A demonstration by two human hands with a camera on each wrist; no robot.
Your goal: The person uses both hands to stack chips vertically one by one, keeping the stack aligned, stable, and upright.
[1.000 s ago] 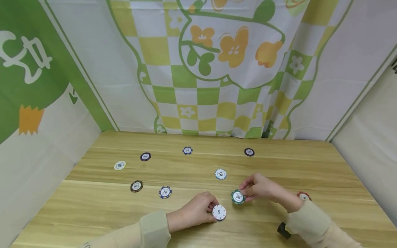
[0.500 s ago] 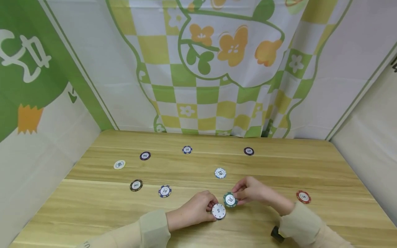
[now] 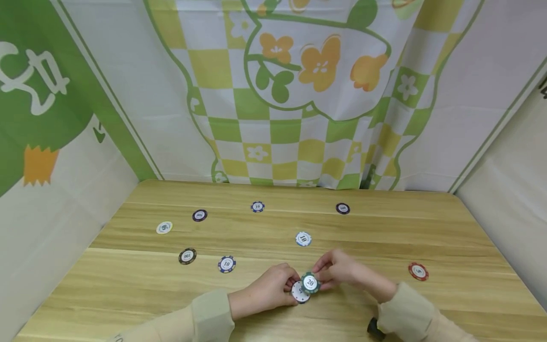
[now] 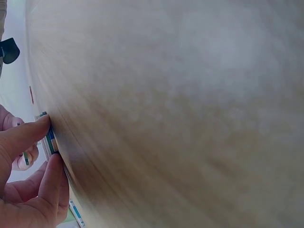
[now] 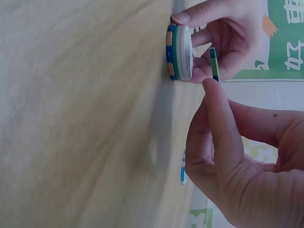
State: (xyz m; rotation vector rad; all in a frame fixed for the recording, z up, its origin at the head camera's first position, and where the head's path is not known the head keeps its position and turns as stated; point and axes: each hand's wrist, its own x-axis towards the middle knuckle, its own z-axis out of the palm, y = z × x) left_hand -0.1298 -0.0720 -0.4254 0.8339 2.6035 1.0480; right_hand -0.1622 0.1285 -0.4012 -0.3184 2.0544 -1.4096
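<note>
My left hand [image 3: 272, 286] grips a short stack of poker chips [image 5: 179, 53] by its edge, low on the wooden table. On top of that stack is a white chip [image 3: 300, 293] marked 5. Between the thumb and fingers of my right hand [image 3: 337, 271] is a green poker chip [image 3: 310, 282] marked 20. In the head view it overlaps the white chip's upper right. The right wrist view shows the green chip edge-on, with a gap between it and the stack's top face.
Several loose chips lie about the table [image 3: 342, 237]. A light blue 10 chip [image 3: 303, 239] is beyond the hands, a red 5 chip [image 3: 418, 271] to the right, a dark blue 10 chip [image 3: 227, 264] to the left. A patterned curtain [image 3: 286, 128] hangs behind the table.
My right hand has moved left and nearer to me with the green chip, from beside the stack to over the white chip. The left hand has stayed on the stack.
</note>
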